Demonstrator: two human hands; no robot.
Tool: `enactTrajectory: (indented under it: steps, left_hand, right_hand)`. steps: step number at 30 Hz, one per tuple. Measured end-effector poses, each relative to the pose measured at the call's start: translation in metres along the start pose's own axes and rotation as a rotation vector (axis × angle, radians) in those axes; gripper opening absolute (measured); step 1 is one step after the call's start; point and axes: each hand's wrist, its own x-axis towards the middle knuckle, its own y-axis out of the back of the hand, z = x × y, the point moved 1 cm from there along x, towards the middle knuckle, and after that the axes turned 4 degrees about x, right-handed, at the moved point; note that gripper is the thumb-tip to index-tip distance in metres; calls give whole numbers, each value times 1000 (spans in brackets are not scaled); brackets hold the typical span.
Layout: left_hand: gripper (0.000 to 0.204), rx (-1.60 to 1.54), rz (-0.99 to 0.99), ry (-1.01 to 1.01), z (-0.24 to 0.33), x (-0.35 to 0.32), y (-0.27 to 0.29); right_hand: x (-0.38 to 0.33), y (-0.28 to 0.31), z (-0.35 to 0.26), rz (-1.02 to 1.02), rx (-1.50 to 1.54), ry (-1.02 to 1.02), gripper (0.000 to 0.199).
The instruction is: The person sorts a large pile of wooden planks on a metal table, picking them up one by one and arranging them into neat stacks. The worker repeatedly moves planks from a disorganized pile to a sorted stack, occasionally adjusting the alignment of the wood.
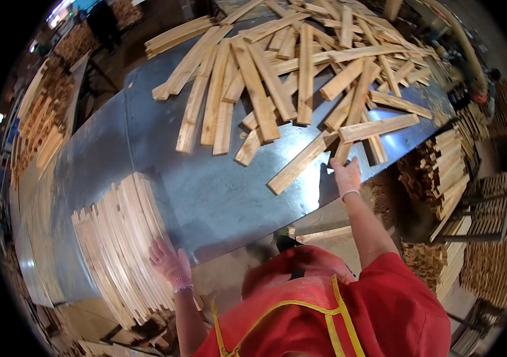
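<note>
The near end of the stacked slats is covered by the left hand. The lower end of one loose slat is hidden under the right hand. The far slat pile is cut off by the picture's upper edge.

packages: none in view | labels: none | signs: none | screens: none

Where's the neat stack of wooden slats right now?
In the head view, the neat stack of slats lies at lower left on the metal table, under the left hand, apart from the loose pile of slats.
</note>
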Motion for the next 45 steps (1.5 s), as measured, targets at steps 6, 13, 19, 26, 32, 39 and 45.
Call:
enactTrajectory:
  steps: [6, 13, 19, 26, 32, 39, 45]
  left_hand:
    - [87, -677, -164, -297, 49, -9, 8]
    - [95, -733, -459, -551, 147, -29, 83]
    - [97, -907, -949, -430, 261, -18, 86]
    - [70, -1023, -1014, -392, 222, -54, 75]
    - [73, -1096, -518, -490, 342, 61, 173]
    - [77, -1285, -308, -414, 416, 188, 197]
    - [101, -999, -876, -589, 358, 21, 109]
  right_hand:
    - [11, -5, -37, -109, 95, -86, 89]
    - [-173, 25, -59, -555, 819, -19, 67]
    - [-155, 56, -59, -1259, 287, 307, 91]
    - [99, 97, 75, 120, 364, 28, 55]
    - [244, 78, 124, -159, 784, 40, 41]
    - [232, 66, 93, -295, 1201, -251, 35]
    - [42, 25, 4, -668, 1291, -422, 50]
